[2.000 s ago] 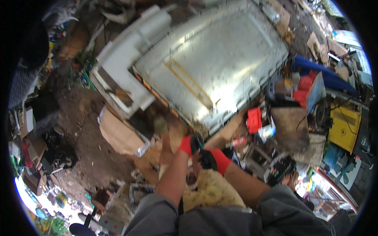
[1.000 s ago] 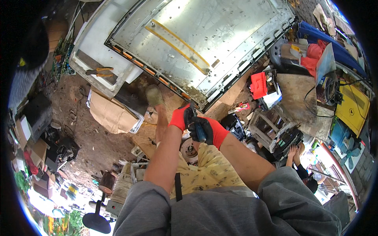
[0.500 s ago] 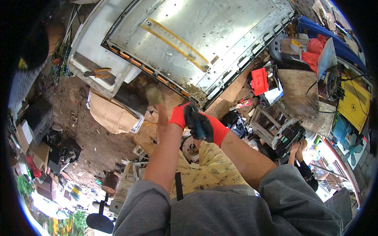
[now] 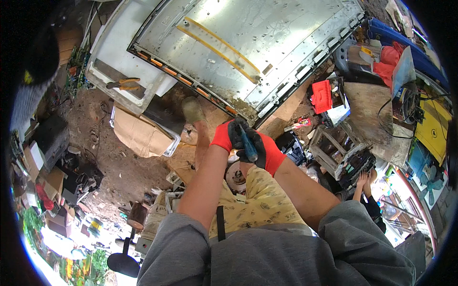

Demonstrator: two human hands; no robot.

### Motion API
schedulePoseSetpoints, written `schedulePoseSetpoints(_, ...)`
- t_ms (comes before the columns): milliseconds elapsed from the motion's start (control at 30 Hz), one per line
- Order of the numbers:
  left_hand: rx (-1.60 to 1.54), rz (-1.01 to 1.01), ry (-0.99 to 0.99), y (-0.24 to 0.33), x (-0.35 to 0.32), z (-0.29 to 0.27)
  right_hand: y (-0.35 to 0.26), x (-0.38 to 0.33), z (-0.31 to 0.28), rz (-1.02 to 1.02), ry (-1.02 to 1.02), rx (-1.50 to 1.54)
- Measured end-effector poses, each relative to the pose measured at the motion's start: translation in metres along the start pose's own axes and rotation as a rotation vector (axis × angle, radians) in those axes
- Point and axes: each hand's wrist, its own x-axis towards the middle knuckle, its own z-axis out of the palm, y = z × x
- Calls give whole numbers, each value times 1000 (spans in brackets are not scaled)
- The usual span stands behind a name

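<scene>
I wear red and black work gloves on both hands, which meet at the near corner of a large flat metal panel (image 4: 291, 62), like the back of a screen. My right hand (image 4: 267, 148) is closed around a screwdriver (image 4: 248, 147) with a dark blue handle, its butt end toward me. The screwdriver's tip is hidden among the gloved fingers. Pressed close beside it, my left hand (image 4: 226, 135) is curled closed near the panel's edge; what its fingers hold is hidden. Two yellow strips (image 4: 219, 45) run across the panel.
Orange-handled pliers (image 4: 125, 84) lie on a white frame at the left. Cardboard (image 4: 138, 131) rests on a tray below it. At the right are a red box (image 4: 321, 97), a wooden stool (image 4: 334, 148) and another person's hands (image 4: 365, 179) by black parts.
The whole view has shifted slightly, so the panel and my hands sit a little further right. The screwdriver handle now shows more plainly between my hands, which stay at the corner.
</scene>
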Motion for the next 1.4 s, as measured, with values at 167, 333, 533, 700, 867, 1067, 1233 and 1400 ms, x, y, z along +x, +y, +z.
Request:
schedulePoseSetpoints(167,-903,-250,24,-20,9,15,-8,-35,14,-385,441,-675)
schedulePoseSetpoints(333,-1509,-510,-70,-33,10,11,-31,-106,49,-770,376,-1061)
schedulePoseSetpoints(533,-284,213,-105,-44,17,5,-38,-126,75,-464,376,-1457)
schedulePoseSetpoints(700,-1261,-686,110,-6,17,-9,-32,-114,65,-411,347,-1431)
schedulePoseSetpoints(867,175,-593,204,80,-4,-26,-29,-117,61,-597,465,-1520)
schedulePoseSetpoints(1067,967,467,-98,127,-23,-55,-21,-109,70,-534,525,-1423)
schedulePoseSetpoints(1233,729,489,-440,118,-10,-75,-5,-101,94,-595,702,-1223)
schedulePoseSetpoints(1400,768,541,-516,126,0,-83,1,-90,122,-599,930,-757)
